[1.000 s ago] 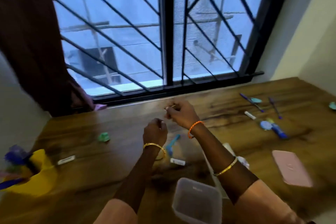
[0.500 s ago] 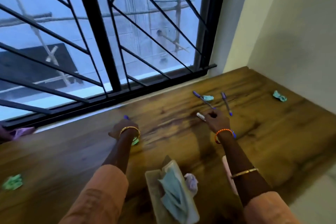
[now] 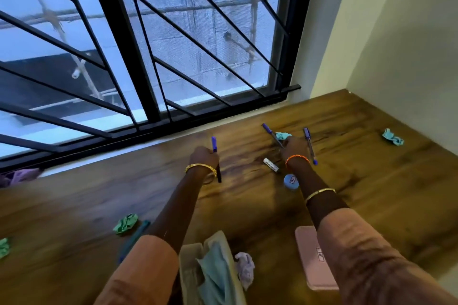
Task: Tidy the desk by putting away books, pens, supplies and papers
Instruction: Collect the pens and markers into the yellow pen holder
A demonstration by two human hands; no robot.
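Observation:
My left hand (image 3: 203, 156) grips a blue pen (image 3: 214, 144) upright above the wooden desk (image 3: 371, 181); the pen's cap sticks out above my fist. My right hand (image 3: 295, 147) reaches over a second blue pen (image 3: 269, 131) beside a crumpled teal paper (image 3: 283, 135); whether its fingers pinch that pen is hidden. A third blue pen (image 3: 309, 143) lies just right of that hand. A white eraser (image 3: 271, 165) and a round blue sharpener (image 3: 291, 181) sit by my right wrist.
More crumpled papers lie at the far right (image 3: 392, 136) and left (image 3: 126, 223). A clear box (image 3: 188, 270) with teal paper stands near the front edge, a pink case (image 3: 309, 260) to its right. Window bars (image 3: 148, 96) and a wall bound the desk.
The view swung right along the desk. My left hand now holds a blue pen up, and my right hand moved from the eraser area forward onto the pen by the teal paper.

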